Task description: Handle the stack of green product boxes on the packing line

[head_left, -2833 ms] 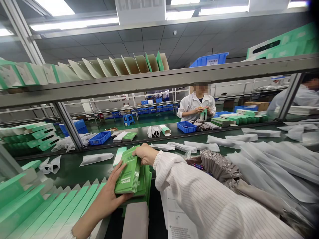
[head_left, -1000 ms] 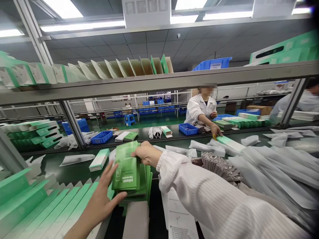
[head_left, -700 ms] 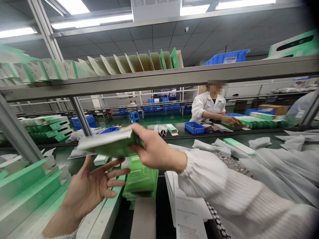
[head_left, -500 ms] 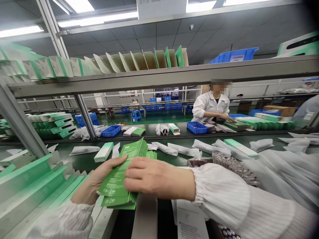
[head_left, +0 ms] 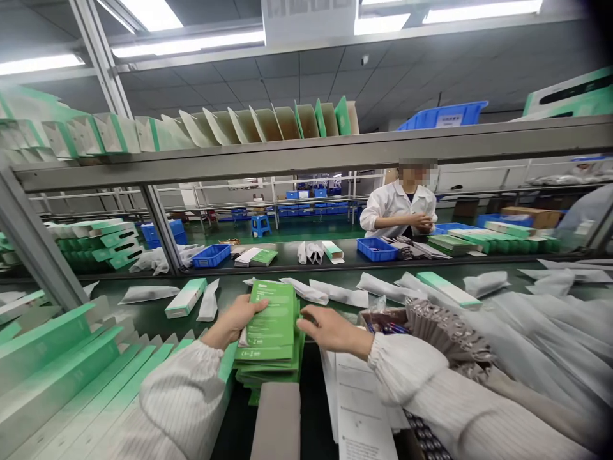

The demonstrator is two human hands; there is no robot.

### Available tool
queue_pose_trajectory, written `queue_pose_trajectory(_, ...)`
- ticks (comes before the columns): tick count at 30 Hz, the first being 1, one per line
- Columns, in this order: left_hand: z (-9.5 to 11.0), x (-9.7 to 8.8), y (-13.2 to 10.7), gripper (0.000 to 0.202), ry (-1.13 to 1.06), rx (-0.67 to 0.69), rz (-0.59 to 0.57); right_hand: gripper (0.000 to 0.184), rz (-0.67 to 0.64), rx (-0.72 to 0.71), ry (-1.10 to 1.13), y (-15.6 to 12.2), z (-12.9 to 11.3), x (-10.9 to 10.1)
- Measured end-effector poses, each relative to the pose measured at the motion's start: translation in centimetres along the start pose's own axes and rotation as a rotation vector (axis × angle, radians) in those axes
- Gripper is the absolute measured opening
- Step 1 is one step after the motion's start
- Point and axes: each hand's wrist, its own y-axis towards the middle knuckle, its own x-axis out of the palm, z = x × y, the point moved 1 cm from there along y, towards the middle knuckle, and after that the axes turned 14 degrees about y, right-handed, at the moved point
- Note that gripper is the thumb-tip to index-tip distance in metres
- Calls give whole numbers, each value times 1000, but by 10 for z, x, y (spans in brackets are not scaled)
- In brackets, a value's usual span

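In the head view, green printed booklets (head_left: 271, 319) lie in a stack before me, the lower ones fanned unevenly. My left hand (head_left: 239, 321) grips the upper booklets by their left edge, thumb on top and fingers hidden underneath. Beside the stack's right edge is my right hand (head_left: 330, 329), its fingers loosely bent and apart, holding nothing; I cannot tell whether the fingertips touch the paper. A plain grey-beige box (head_left: 278, 418) sits just below the stack. Printed white sheets (head_left: 361, 409) lie to its right.
Green-white cartons (head_left: 62, 377) stand in rows at left. A box of grey-brown pouches (head_left: 443, 332) and white sleeves (head_left: 550, 338) are at right. A metal shelf (head_left: 306, 152) crosses above. Across the line, a person in white (head_left: 400, 207) stands behind a blue tray (head_left: 377, 249).
The booklets have turned more upright and moved right, settling onto the lower ones. My right hand has come off their top to the right edge. My left hand has moved right with them.
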Motion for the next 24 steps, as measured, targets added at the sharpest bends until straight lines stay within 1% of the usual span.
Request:
queue_pose_trajectory(1, -1, -2, 3, 31, 95, 19, 16, 39, -35, 26, 14, -1, 3, 3)
queue_pose_trajectory(2, -1, -4, 5, 31, 203, 45, 67, 39, -64, 47, 20, -2, 5, 5)
queue_pose_trajectory(4, 2, -7, 7, 33, 440, 99, 250, 40, -97, 79, 24, -4, 9, 11)
queue_pose_trajectory(6, 9, -5, 2, 43, 658, 148, 453, 41, -94, 102, 30, -5, 11, 14)
queue_pose_trajectory(7, 13, -1, -2, 47, 744, 176, 526, 41, -81, 112, 34, -6, 11, 14)
queue_pose_trajectory(8, 18, 4, -8, 48, 818, 203, 573, 40, -64, 122, 40, -8, 11, 13)
queue_pose_trajectory(9, 21, 11, -14, 50, 879, 223, 577, 39, -46, 131, 46, -11, 10, 12)
queue_pose_trajectory(10, 24, 19, -19, 57, 930, 228, 541, 38, -28, 141, 53, -15, 10, 9)
queue_pose_trajectory(13, 23, 44, -31, 92, 1045, 156, 353, 38, 22, 176, 76, -30, 8, 1)
queue_pose_trajectory(14, 21, 51, -33, 97, 1071, 128, 307, 39, 34, 188, 87, -36, 8, -1)
queue_pose_trajectory(16, 17, 61, -31, 95, 1105, 116, 247, 42, 50, 212, 114, -47, 8, -3)
queue_pose_trajectory(18, 14, 63, -25, 87, 1107, 148, 198, 42, 49, 232, 152, -53, 6, -2)
queue_pose_trajectory(20, 14, 60, -21, 86, 1073, 180, 165, 42, 51, 261, 207, -55, 2, 2)
queue_pose_trajectory(22, 15, 51, -22, 91, 1021, 188, 149, 44, 82, 294, 266, -51, -3, 7)
queue_pose_trajectory(24, 16, 39, -33, 92, 988, 197, 147, 50, 159, 310, 310, -43, -9, 10)
